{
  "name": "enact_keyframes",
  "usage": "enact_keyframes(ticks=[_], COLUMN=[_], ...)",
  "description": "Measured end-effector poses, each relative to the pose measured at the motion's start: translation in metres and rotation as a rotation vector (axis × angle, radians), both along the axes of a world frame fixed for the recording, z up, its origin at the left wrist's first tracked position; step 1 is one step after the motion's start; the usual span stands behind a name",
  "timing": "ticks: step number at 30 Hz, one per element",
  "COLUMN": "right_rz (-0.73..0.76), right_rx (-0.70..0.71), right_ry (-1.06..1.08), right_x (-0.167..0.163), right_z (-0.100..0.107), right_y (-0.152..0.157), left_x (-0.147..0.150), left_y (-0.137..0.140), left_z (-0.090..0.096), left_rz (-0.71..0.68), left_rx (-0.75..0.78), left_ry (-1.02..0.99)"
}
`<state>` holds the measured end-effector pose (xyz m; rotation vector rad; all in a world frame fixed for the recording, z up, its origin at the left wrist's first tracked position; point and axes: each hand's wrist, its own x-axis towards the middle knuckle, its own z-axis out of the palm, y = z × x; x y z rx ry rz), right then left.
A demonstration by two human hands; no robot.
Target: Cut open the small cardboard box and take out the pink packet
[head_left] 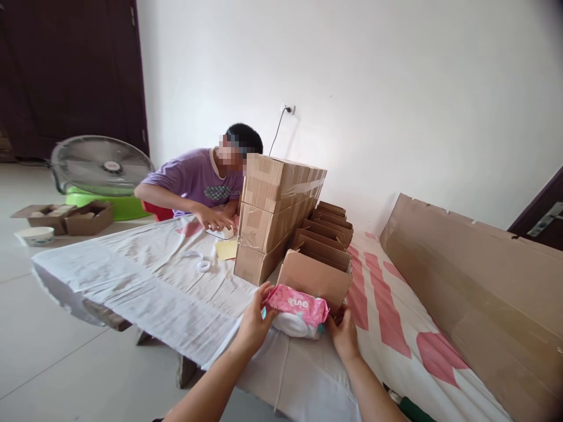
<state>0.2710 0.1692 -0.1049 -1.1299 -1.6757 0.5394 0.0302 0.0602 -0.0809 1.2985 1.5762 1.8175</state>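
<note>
A pink and white pack of wet wipes with a white lid lies at the front of the table, in front of an open cardboard box. My left hand grips the pack's left end between thumb and fingers. At the pack's right end is my right hand, its thumb and fingers closed on the corner; part of its fingertips is hidden. Behind the front box, several more open boxes stand in a row.
Taped cardboard boxes are stacked left of the row. Across the table a person in a purple shirt handles a white item. A tape roll and a yellow sheet lie nearby. A large cardboard panel stands at right.
</note>
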Motion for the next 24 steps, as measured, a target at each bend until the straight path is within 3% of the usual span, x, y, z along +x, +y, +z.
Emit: enact_keyframes(ticks=[4, 12, 18, 24], right_rz=[0.007, 0.194, 0.204, 0.305], right_rx=[0.04, 0.04, 0.05, 0.071], right_ry=[-0.006, -0.084, -0.107, -0.193], right_x=[0.002, 0.0, -0.001, -0.003], right_z=[-0.004, -0.002, 0.0, 0.009], right_y=[0.002, -0.003, -0.006, -0.016], left_x=[0.0, 0.007, 0.004, 0.006], left_y=[0.013, 0.013, 0.015, 0.013], left_z=[-0.008, -0.006, -0.01, -0.01], left_rz=[0.161, 0.136, 0.126, 0.176], left_rx=[-0.076, -0.14, -0.165, -0.152], left_ry=[-0.006, 0.036, 0.014, 0.033])
